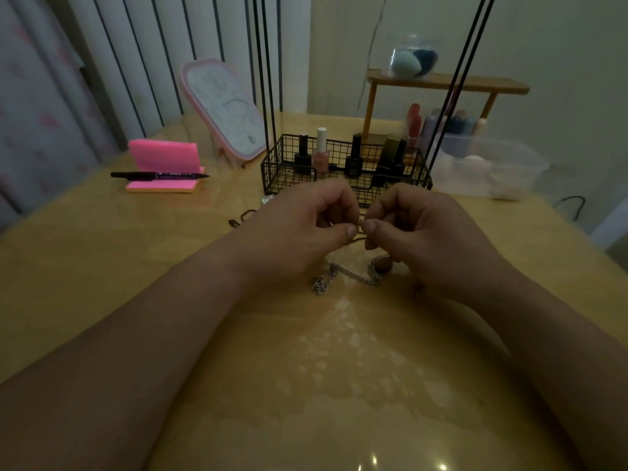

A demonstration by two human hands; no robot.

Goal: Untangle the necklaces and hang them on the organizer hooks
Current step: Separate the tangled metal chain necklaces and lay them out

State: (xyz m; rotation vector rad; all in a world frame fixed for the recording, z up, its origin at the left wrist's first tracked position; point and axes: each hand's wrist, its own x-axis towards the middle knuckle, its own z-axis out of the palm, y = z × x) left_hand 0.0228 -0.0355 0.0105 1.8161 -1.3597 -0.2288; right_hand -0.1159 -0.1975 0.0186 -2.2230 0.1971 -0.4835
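The necklaces [353,266] lie tangled near the middle of the counter [339,385], partly lifted between the two hands. The left hand [299,229] and the right hand [424,226] are both closed, each pinching the necklaces at one tiny metal piece between thumb and forefinger, tips almost touching; whether it is a clasp or a link is too small to tell.

The likely risk is pulling the two pinches apart too hard, which would tighten the knot or strain a fine link. A slip would drop the piece back into the heap.

A silver chain [350,275] curves across the counter below the hands, bunched at its left end. A round brownish pendant [383,263] sits by the right hand, and a dark cord [356,240] runs under the thumbs.

Just behind stands the wire organizer [343,185], its hooks out of view overhead.
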